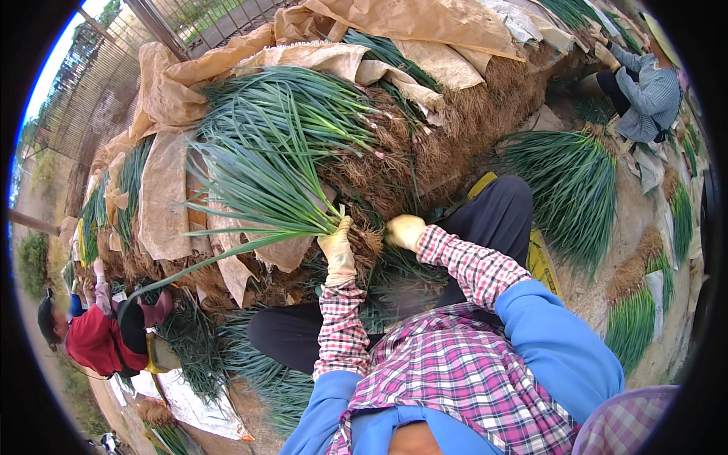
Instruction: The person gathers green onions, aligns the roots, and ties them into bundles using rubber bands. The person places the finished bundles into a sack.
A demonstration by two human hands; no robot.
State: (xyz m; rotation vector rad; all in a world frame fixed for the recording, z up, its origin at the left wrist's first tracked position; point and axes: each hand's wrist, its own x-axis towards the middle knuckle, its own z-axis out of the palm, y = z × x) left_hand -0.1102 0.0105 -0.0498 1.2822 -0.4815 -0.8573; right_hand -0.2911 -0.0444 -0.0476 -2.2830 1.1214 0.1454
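My left hand [338, 242], in a pale glove, is closed around the lower stems of a bunch of green onions [278, 193]; the long leaves fan out to the upper left and the brown roots hang to the right of the glove. My right hand [405, 232], also gloved, is just right of those roots; its fingers are curled and partly hidden, so whether it pinches anything does not show. Behind the bunch lies a large pile of green onions [296, 102] with its matted roots [455, 131] facing me.
Tan cloth sheets [421, 23] partly cover the pile. A bundle of green onions [563, 187] lies on the ground at right, with smaller bundles [634, 318] beyond. Loose leaves [273, 369] lie by my legs. One person [94, 341] sits at left, another [651, 91] at upper right.
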